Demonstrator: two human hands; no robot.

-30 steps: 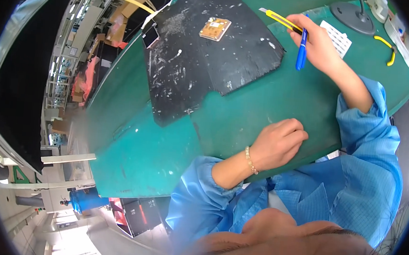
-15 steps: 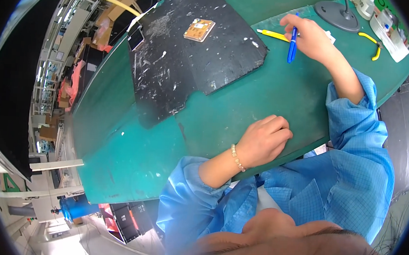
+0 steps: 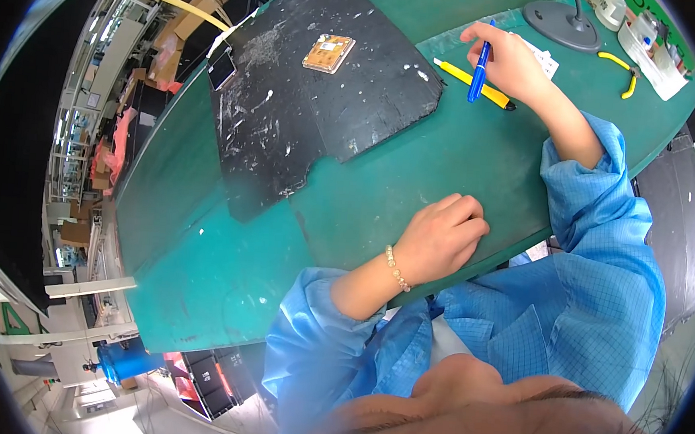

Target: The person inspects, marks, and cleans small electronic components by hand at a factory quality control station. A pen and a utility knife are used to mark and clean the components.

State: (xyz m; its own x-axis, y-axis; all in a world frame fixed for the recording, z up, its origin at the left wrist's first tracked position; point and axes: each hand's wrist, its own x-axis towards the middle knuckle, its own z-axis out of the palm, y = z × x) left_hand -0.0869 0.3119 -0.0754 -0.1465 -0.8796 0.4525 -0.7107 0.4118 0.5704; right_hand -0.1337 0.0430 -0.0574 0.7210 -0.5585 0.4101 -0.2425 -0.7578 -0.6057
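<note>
The right hand (image 3: pixel 510 63) is up at the far side of the green table (image 3: pixel 199 271), fingers pinched tight around a blue pen (image 3: pixel 479 63) that stands nearly upright in the grip, tip pointing down at the table top. Just under that tip, touching or almost touching it, a yellow-handled cutter (image 3: pixel 474 84) lies flat, running out from beneath the hand toward the left. Beyond the knuckles a small white sheet (image 3: pixel 545 61) peeks out, and farther off to the right sit a round grey lamp base (image 3: pixel 569 24) and yellow-handled pliers (image 3: pixel 622 71). The left hand (image 3: pixel 443 238) rests near the table's close edge, curled into a loose fist, knuckles down on the green surface, holding nothing that shows; a beaded bracelet (image 3: pixel 397 269) rings its wrist above the blue sleeve (image 3: pixel 315 336). Well ahead of that fist and to its left spreads a scuffed black mat (image 3: pixel 305 125), flecked with white, and on its far part lies a small tan circuit board (image 3: pixel 328 53), well apart from both hands.
</note>
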